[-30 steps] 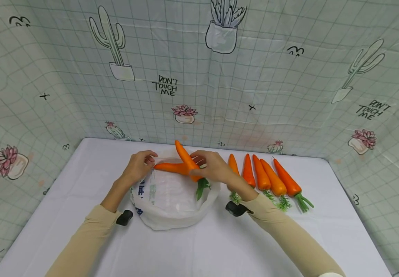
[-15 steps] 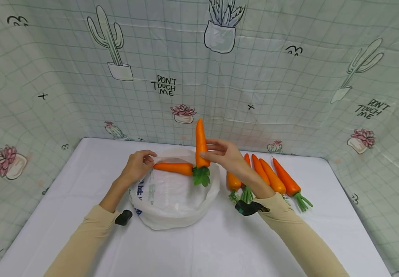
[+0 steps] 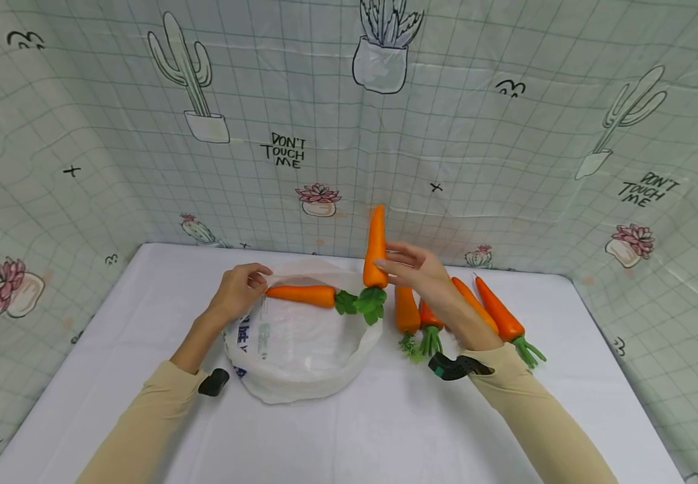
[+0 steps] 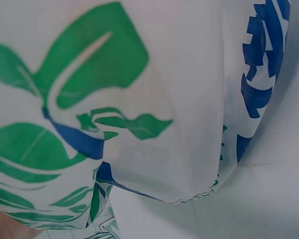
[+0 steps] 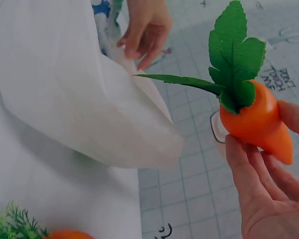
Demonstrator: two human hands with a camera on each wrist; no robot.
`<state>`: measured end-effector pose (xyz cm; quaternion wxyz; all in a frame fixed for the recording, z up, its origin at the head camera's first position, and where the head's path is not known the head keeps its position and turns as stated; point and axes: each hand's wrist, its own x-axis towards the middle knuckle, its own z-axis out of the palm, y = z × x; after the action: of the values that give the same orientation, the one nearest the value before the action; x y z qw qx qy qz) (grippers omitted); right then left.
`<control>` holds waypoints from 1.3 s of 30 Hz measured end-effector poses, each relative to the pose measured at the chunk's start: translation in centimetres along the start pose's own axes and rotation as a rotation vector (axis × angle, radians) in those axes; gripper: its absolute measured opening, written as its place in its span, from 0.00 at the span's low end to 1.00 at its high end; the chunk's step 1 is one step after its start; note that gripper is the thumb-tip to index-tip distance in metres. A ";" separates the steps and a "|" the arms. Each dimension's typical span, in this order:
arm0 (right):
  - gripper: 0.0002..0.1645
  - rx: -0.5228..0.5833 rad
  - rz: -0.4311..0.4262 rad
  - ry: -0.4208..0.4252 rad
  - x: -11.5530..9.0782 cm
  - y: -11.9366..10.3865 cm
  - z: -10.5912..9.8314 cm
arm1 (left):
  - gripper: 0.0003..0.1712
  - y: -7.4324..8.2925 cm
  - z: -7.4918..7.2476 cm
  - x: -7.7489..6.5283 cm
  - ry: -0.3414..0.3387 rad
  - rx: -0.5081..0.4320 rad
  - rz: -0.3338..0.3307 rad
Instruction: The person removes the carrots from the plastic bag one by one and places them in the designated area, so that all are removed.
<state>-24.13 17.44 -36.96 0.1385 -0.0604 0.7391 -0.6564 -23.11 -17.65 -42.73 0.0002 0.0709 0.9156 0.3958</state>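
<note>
My left hand (image 3: 240, 290) pinches the far left rim of a white plastic bag (image 3: 300, 386), which stands with its mouth spread wide. In the left wrist view the bag (image 4: 189, 124) carries green leaf and blue letter prints. One orange carrot (image 3: 303, 294) with green leaves lies across the far side of the bag's mouth, its tip close to my left hand. My right hand (image 3: 418, 269) holds a second carrot (image 3: 376, 249) between thumb and fingers, tip up, its leaves hanging over the bag's right rim. The right wrist view shows this carrot (image 5: 256, 119) gripped at its thick end.
Right of the bag lie several more carrots, among them a near one (image 3: 407, 310) with feathery greens and a far right one (image 3: 500, 310) with green stems. My right forearm partly covers them. A patterned cloth (image 3: 349, 154) hangs behind the white table (image 3: 300, 444).
My right hand has lifted the held carrot off the one lying over the bag and moved it right, turning it from slanted to nearly upright. My left hand stays at the rim.
</note>
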 end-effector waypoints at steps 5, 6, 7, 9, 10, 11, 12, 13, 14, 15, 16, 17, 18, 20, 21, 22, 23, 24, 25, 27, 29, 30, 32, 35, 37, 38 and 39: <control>0.38 0.000 0.014 0.029 -0.4 0.7 -1.6 | 0.15 0.0 0.1 -0.1 0.002 0.003 -0.002; 0.39 -0.004 0.016 0.034 -0.5 0.9 -2.0 | 0.15 0.0 0.1 -0.1 0.003 0.004 -0.003; 0.39 -0.009 0.019 0.043 -0.6 1.1 -2.3 | 0.15 0.0 0.1 -0.1 0.003 0.005 -0.002; 0.39 -0.017 0.022 0.057 -0.8 1.4 -2.8 | 0.15 -0.1 0.2 0.0 0.004 0.003 -0.002; 0.39 -0.020 0.022 0.066 -0.9 1.6 -3.0 | 0.15 -0.1 0.2 0.0 0.005 0.002 -0.001; 0.39 -0.013 0.025 0.075 -1.0 1.8 -3.3 | 0.15 -0.2 0.2 0.0 0.005 0.000 0.001; 0.39 -0.006 0.026 0.083 -1.1 1.9 -3.5 | 0.15 -0.3 0.2 0.0 0.006 -0.001 0.002; 0.39 -0.001 0.029 0.091 -1.2 2.1 -3.7 | 0.15 -0.3 0.2 0.0 0.006 -0.002 0.004; 0.39 0.003 0.031 0.098 -1.4 2.2 -3.9 | 0.15 -0.3 0.1 0.0 0.005 -0.004 0.003; 0.39 0.014 0.034 0.105 -1.5 2.4 -4.1 | 0.15 -0.4 0.1 0.0 0.005 -0.005 0.004; 0.40 0.011 0.035 0.107 -1.6 2.5 -4.4 | 0.15 -0.4 0.1 0.0 0.005 -0.006 0.004; 0.40 0.006 0.042 0.112 -1.7 2.7 -4.7 | 0.15 -0.4 0.1 0.0 0.005 -0.007 0.004; 0.40 0.001 0.046 0.117 -1.8 2.9 -5.0 | 0.15 -0.4 0.1 0.0 0.005 -0.008 0.005; 0.41 0.000 0.047 0.122 -2.1 3.2 -5.5 | 0.15 -0.3 0.1 0.0 0.006 -0.011 0.003; 0.41 -0.002 0.047 0.125 -2.2 3.4 -5.8 | 0.15 -0.3 0.2 0.0 0.007 -0.013 0.002; 0.41 -0.008 0.047 0.128 -2.3 3.6 -6.1 | 0.15 -0.3 0.2 0.0 0.008 -0.015 0.001; 0.41 -0.001 0.049 0.135 -2.4 3.7 -6.4 | 0.15 -0.3 0.2 0.0 0.008 -0.014 0.005; 0.41 0.004 0.048 0.135 -2.6 3.8 -6.6 | 0.15 -0.3 0.2 0.0 0.008 -0.014 0.005; 0.41 0.012 0.049 0.138 -2.7 3.9 -6.8 | 0.15 -0.3 0.3 -0.1 0.008 -0.014 0.004; 0.42 0.021 0.056 0.146 -3.0 4.0 -7.3 | 0.15 -0.3 0.3 -0.1 0.004 -0.014 0.004; 0.42 0.032 0.060 0.151 -3.4 4.0 -7.7 | 0.15 -0.3 0.3 -0.1 0.003 -0.011 0.003; 0.42 0.038 0.059 0.153 -3.5 4.0 -7.9 | 0.15 -0.3 0.3 -0.1 0.002 -0.010 -0.003; 0.42 0.054 0.058 0.155 -3.8 4.1 -8.4 | 0.15 -0.3 0.2 -0.1 0.001 -0.010 -0.008; 0.43 0.062 0.054 0.156 -4.1 4.4 -9.1 | 0.15 -0.3 0.1 -0.1 0.000 -0.009 -0.007; 0.43 0.069 0.055 0.160 -4.4 4.6 -9.5 | 0.15 -0.4 0.1 -0.1 -0.002 -0.012 -0.003; 0.43 0.068 0.060 0.166 -4.5 4.7 -9.8 | 0.15 -0.4 0.1 -0.1 -0.001 -0.011 0.001; 0.43 0.068 0.061 0.171 -4.6 4.8 -10.0 | 0.15 -0.4 0.1 -0.1 -0.001 -0.010 0.005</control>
<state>-22.13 28.90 -40.13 0.0970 0.0231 0.7270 -0.6793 -23.08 -17.82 -43.09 -0.0002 0.0734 0.9134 0.4004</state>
